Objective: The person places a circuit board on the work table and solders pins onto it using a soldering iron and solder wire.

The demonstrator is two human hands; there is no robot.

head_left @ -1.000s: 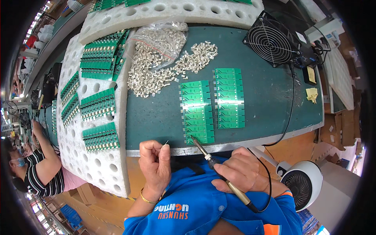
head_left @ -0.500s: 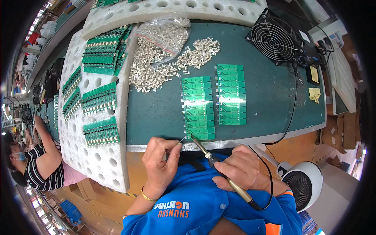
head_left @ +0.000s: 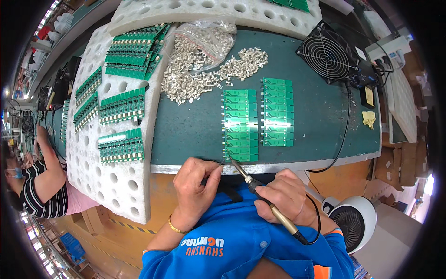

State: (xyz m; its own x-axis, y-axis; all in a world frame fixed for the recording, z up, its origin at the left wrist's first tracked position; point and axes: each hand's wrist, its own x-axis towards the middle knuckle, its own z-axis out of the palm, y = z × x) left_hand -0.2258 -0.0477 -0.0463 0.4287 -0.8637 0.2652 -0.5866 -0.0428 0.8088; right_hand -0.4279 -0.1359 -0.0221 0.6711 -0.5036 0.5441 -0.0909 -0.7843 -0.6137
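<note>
My right hand (head_left: 284, 197) is closed round the handle of a soldering iron (head_left: 246, 176), whose tip is at the near left corner of a green circuit board panel (head_left: 239, 130). Pinched between the thumb and fingers of my left hand (head_left: 194, 183) is a thin solder wire (head_left: 221, 163), its end beside the iron's tip. Small metal pins stick out along the panel's left edge. A second green panel (head_left: 278, 111) lies parallel on its right. Whether the tip touches a pin is too small to tell.
Small white connectors (head_left: 188, 86) lie in a heap behind the panels, beside an open plastic bag (head_left: 211, 39) of them. White foam (head_left: 123, 186) at left holds assembled boards (head_left: 121, 146). A black fan (head_left: 325, 51) stands far right; the iron's cord (head_left: 346, 121) crosses the table (head_left: 320, 125).
The whole view has tilted and shifted slightly. Both hands keep their grips, and the iron's tip and solder wire remain at the panel's near left corner.
</note>
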